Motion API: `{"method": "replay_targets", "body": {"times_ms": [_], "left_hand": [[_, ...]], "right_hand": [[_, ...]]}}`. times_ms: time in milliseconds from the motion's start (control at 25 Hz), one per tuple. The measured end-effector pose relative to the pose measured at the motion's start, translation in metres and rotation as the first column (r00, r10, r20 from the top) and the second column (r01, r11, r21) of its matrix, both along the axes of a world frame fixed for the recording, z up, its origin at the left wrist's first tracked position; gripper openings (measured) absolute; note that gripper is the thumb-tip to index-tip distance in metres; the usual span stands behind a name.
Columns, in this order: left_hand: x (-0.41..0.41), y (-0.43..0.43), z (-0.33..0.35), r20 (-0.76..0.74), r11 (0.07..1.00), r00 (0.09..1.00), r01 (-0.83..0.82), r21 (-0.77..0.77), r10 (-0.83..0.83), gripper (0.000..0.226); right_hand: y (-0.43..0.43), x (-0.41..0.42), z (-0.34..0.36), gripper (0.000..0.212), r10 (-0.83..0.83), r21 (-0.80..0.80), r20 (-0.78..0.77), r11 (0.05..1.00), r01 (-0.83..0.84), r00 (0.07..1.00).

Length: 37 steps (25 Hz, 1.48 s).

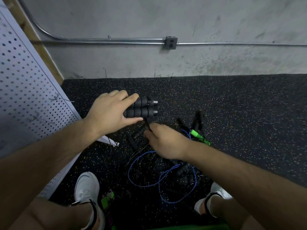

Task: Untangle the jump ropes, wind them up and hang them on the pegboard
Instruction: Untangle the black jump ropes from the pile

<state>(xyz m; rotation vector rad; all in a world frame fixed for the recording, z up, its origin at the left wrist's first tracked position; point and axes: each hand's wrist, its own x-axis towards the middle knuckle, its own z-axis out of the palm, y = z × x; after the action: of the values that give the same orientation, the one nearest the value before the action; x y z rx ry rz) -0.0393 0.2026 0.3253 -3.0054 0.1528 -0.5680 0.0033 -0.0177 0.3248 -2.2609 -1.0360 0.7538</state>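
My left hand point(110, 112) grips two black foam jump-rope handles point(142, 107) held side by side, their metal tips pointing right. Just below them my right hand point(163, 141) pinches a thin black cord point(147, 124) that runs up to the handles. On the floor under my hands lies a tangle of ropes: a blue rope point(144, 176) in loose loops, other black handles point(182, 169) and a bright green handle point(199, 136). The white pegboard point(21, 90) leans at the left, with metal hooks point(63, 98) sticking out.
Black speckled rubber flooring point(249, 113) meets a grey concrete wall point(149, 17) with a conduit and an outlet box point(171, 42). My two white shoes point(87, 188) stand on either side of the tangle. A green object point(108, 197) lies by the left shoe.
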Motion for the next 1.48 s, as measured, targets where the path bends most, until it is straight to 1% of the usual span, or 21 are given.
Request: {"method": "replay_targets", "body": {"times_ms": [160,240,320,400,440,480,520,600,720,760,840,920,960,1000,1040,1080,1120,1200,1280,1400,1480], "left_hand": [[0.003,0.016,-0.008,-0.017,0.996,1.000,-0.005,0.085,0.007,0.073],[0.002,0.017,-0.010,-0.037,0.995,0.999,0.000,0.102,0.004,0.073],[0.003,0.015,-0.011,-0.052,0.994,0.998,0.029,0.101,-0.024,0.071],[0.001,0.010,-0.012,-0.078,0.992,0.995,0.072,0.102,-0.064,0.071],[-0.001,0.006,-0.012,-0.086,0.990,0.993,0.094,0.102,-0.086,0.071],[-0.005,0.001,-0.012,-0.088,0.988,0.990,0.120,0.094,-0.112,0.071],[-0.009,-0.005,-0.011,-0.086,0.986,0.986,0.149,0.079,-0.142,0.071],[-0.021,-0.018,-0.004,-0.077,0.980,0.978,0.198,0.025,-0.196,0.071],[-0.035,-0.031,0.016,-0.049,0.969,0.968,0.244,-0.040,-0.246,0.071],[-0.037,-0.032,0.022,-0.058,0.964,0.963,0.261,-0.049,-0.264,0.071],[-0.043,-0.035,0.028,-0.092,0.956,0.953,0.280,-0.089,-0.288,0.071],[-0.046,-0.040,0.031,-0.085,0.944,0.953,0.269,-0.193,-0.289,0.071],[-0.046,-0.044,0.033,-0.067,0.933,0.960,0.246,-0.262,-0.272,0.071],[-0.044,-0.048,0.035,-0.050,0.920,0.970,0.208,-0.332,-0.237,0.070],[-0.041,-0.050,0.038,-0.036,0.910,0.981,0.163,-0.382,-0.191,0.070],[-0.037,-0.049,0.040,-0.023,0.909,0.990,0.119,-0.399,-0.140,0.069],[-0.033,-0.046,0.042,-0.013,0.920,0.996,0.077,-0.385,-0.089,0.069],[-0.025,-0.033,0.039,-0.018,0.951,1.000,-0.002,-0.308,-0.004,0.067],[-0.017,-0.015,0.031,-0.034,0.981,0.998,-0.061,-0.187,0.055,0.071],[-0.008,0.004,0.014,-0.066,0.996,0.994,-0.087,-0.012,0.086,0.082],[-0.007,0.008,0.005,-0.088,0.994,0.991,-0.094,0.058,0.099,0.085]], "right_hand": [[-0.004,-0.013,0.031,0.036,0.080,-0.005,0.127,0.997,-0.080,0.989],[-0.008,-0.012,0.043,0.034,0.101,-0.014,0.231,0.995,-0.101,0.968],[-0.011,-0.003,0.053,0.028,0.125,-0.044,0.406,0.992,-0.117,0.905],[-0.014,0.010,0.059,0.025,0.127,-0.067,0.573,0.992,-0.109,0.809],[-0.016,0.018,0.060,0.026,0.115,-0.055,0.637,0.993,-0.104,0.762],[-0.018,0.026,0.060,0.027,0.096,-0.029,0.672,0.994,-0.103,0.735],[-0.020,0.035,0.059,0.026,0.074,0.005,0.677,0.994,-0.106,0.732],[-0.027,0.054,0.056,0.024,0.032,0.065,0.609,0.994,-0.091,0.792],[-0.033,0.072,0.046,0.019,-0.031,0.184,0.396,0.982,-0.046,0.918],[-0.033,0.074,0.044,0.016,-0.036,0.226,0.333,0.973,-0.042,0.942],[-0.030,0.075,0.041,0.008,-0.023,0.299,0.275,0.952,-0.062,0.961],[-0.027,0.075,0.036,0.007,-0.005,0.356,0.271,0.930,-0.095,0.963],[-0.025,0.076,0.031,0.009,-0.004,0.390,0.234,0.916,-0.090,0.972],[-0.024,0.074,0.025,0.010,-0.008,0.422,0.145,0.905,-0.055,0.989],[-0.023,0.070,0.019,0.014,-0.024,0.450,0.008,0.893,0.018,1.000],[-0.021,0.062,0.013,0.022,-0.056,0.441,-0.113,0.892,0.100,0.992],[-0.019,0.052,0.007,0.026,-0.082,0.394,-0.173,0.907,0.146,0.981],[-0.016,0.029,-0.004,0.024,-0.067,0.227,-0.088,0.970,0.086,0.994],[-0.011,0.006,-0.006,0.032,0.014,0.087,-0.060,0.996,-0.009,0.998],[-0.001,-0.014,0.006,0.037,0.035,0.054,-0.006,0.998,-0.034,0.999],[0.000,-0.019,0.023,0.039,0.047,0.033,0.060,0.998,-0.049,0.997]]}}
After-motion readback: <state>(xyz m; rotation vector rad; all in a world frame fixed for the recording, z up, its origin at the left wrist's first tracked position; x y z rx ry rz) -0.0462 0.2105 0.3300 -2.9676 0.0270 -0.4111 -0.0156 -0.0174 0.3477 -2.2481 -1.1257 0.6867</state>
